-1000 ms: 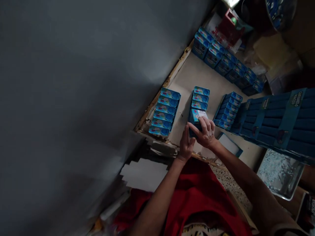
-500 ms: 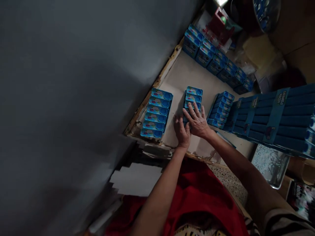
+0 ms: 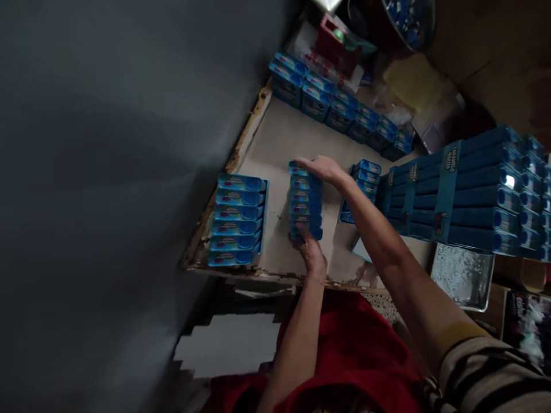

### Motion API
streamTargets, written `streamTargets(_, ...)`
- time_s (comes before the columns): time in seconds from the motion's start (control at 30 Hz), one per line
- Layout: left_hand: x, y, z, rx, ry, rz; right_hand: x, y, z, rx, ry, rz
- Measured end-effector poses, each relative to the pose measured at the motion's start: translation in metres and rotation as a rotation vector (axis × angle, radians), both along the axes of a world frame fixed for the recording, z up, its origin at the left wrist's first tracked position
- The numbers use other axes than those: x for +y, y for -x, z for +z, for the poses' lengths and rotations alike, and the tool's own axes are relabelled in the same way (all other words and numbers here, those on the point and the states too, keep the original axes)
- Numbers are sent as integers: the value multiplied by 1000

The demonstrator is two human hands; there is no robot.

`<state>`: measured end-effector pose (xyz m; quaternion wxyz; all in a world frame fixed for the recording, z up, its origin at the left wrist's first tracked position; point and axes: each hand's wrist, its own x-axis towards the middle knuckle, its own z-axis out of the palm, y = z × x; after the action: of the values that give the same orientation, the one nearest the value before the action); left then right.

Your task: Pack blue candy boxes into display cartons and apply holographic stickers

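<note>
A row of several small blue boxes (image 3: 306, 201) stands on the pale board (image 3: 279, 143) in the middle of the view. My left hand (image 3: 310, 249) presses against the near end of this row, fingers curled on the last box. My right hand (image 3: 322, 167) lies over the far end of the same row, fingers bent down onto the top box. Both hands squeeze the row between them.
A second row of blue boxes (image 3: 236, 221) lies to the left near the board's worn edge. Another short row (image 3: 361, 183) sits behind my right forearm. More boxes line the far edge (image 3: 336, 103). A tall blue stack (image 3: 465, 195) stands right, above a metal tray (image 3: 462, 275).
My right hand has slid from the near part of the middle row to its far end. My left hand stays at the near end. The view has shifted right.
</note>
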<state>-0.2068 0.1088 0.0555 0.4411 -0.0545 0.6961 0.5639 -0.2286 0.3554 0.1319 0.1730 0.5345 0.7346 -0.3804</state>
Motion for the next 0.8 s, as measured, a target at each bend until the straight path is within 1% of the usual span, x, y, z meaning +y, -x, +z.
streamTargets(0.03, -3, 2, 5, 26, -13, -16, -11, -7, 10, -19, -32, -41)
streamTargets(0.1, -13, 14, 18, 90, 8, -65, -38, -29, 37, 5, -133, -141)
streamTargets(0.17, -18, 37, 38, 176, -4, -132, -73, -60, 65, 96, -241, -295)
streamTargets(0.2, -15, 52, 50, 226, -30, -150, -93, -76, 76, 166, -280, -396)
streamTargets(0.23, -7, 70, 64, 279, -64, -177, -114, -92, 83, 248, -296, -512)
streamTargets(0.27, 6, 87, 79, 337, -101, -227, -137, -104, 87, 346, -286, -643)
streamTargets(0.3, 25, 102, 95, 394, -139, -311, -159, -114, 87, 455, -248, -785)
streamTargets(0.33, 47, 115, 111, 454, -165, -465, -182, -121, 84, 567, -190, -945)
streamTargets(0.37, 73, 122, 127, 517, -184, -647, -203, -123, 79, 681, -118, -1121)
streamTargets(0.4, 101, 125, 140, 559, -205, -831, -221, -123, 72, 788, -52, -1282)
streamTargets(0.43, 129, 121, 151, 577, -233, -1000, -235, -121, 65, 881, -4, -1425)
streamTargets(0.47, 157, 113, 157, 573, -263, -1162, -246, -118, 58, 960, 19, -1542)
streamTargets(0.5, 183, 101, 161, 557, -295, -1300, -251, -115, 52, 1019, 14, -1633)
streamTargets(0.53, 207, 85, 160, 539, -338, -1415, -252, -114, 46, 1060, -15, -1705)
streamTargets(0.6, 248, 52, 152, 512, -417, -1549, -242, -115, 39, 1089, -84, -1828)
streamTargets(0.67, 279, 23, 139, 494, -449, -1638, -226, -122, 37, 1071, -85, -1892)
streamTargets(0.73, 297, 4, 128, 467, -453, -1688, -217, -131, 42, 1063, -17, -1861)
streamTargets(0.77, 299, -1, 124, 458, -460, -1664, -218, -135, 47, 1079, 33, -1818)
streamTargets(0.8, 294, -3, 120, 459, -476, -1598, -223, -139, 52, 1094, 95, -1763)
